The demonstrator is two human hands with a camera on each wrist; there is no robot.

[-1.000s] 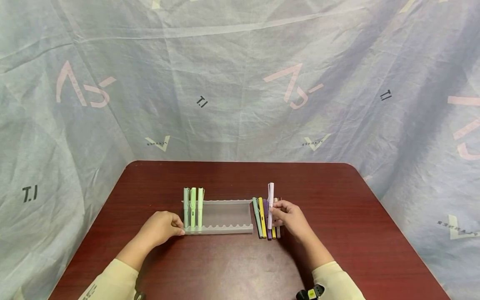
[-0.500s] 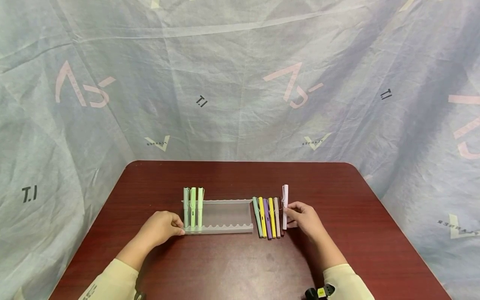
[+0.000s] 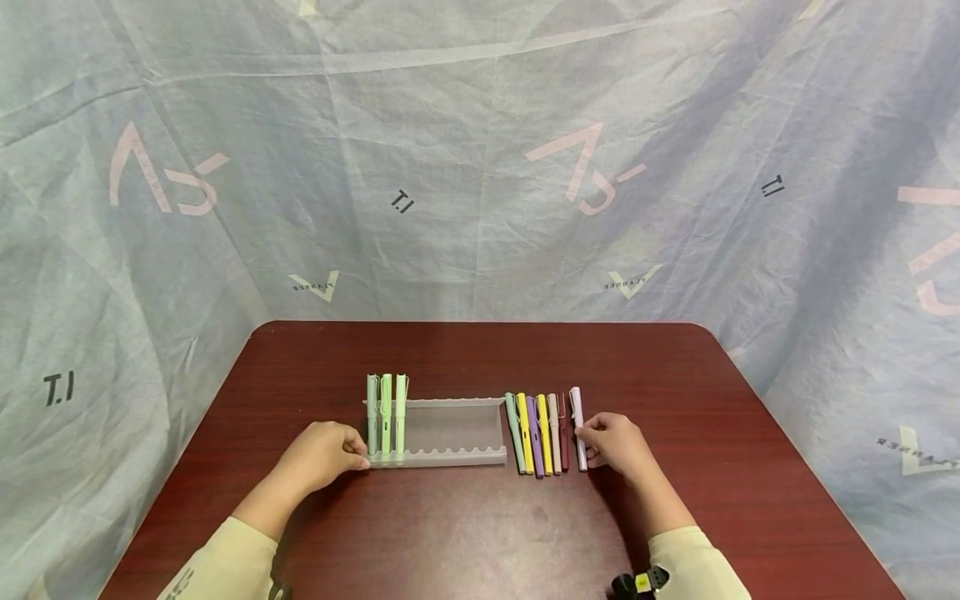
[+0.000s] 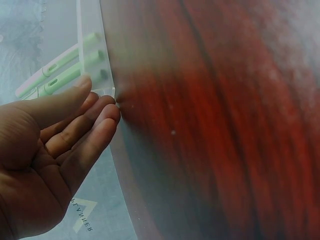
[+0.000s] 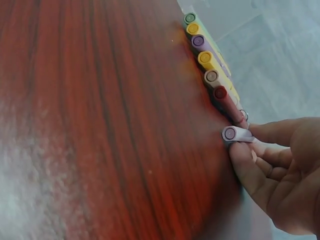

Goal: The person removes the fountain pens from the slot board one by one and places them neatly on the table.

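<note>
At the right end of a row of pens, my right hand (image 3: pixel 617 443) pinches a pale lilac pen (image 3: pixel 579 433) between thumb and fingers, low by the table. The right wrist view shows the round end of this pen (image 5: pixel 230 133) between the fingertips. My left hand (image 3: pixel 327 454) grips the front left corner of a clear, notched pen tray (image 3: pixel 457 458); thumb and fingertips meet at that corner in the left wrist view. Three pens lie in the tray's left slots: a grey-green pen (image 3: pixel 372 417), a green pen (image 3: pixel 386 417) and a pale green pen (image 3: pixel 401 417).
Between tray and right hand lie a teal pen (image 3: pixel 515 437), a yellow pen (image 3: pixel 525 437), a purple pen (image 3: pixel 535 442), another yellow pen (image 3: pixel 544 437), a beige pen (image 3: pixel 555 437) and a dark red pen (image 3: pixel 564 437). Printed cloth (image 3: pixel 480 167) hangs behind the dark red table (image 3: pixel 450 533).
My right hand has carried the lilac pen rightward from over the row, past the dark red pen, and lowered it to the table. My left hand and the tray have stayed in place.
</note>
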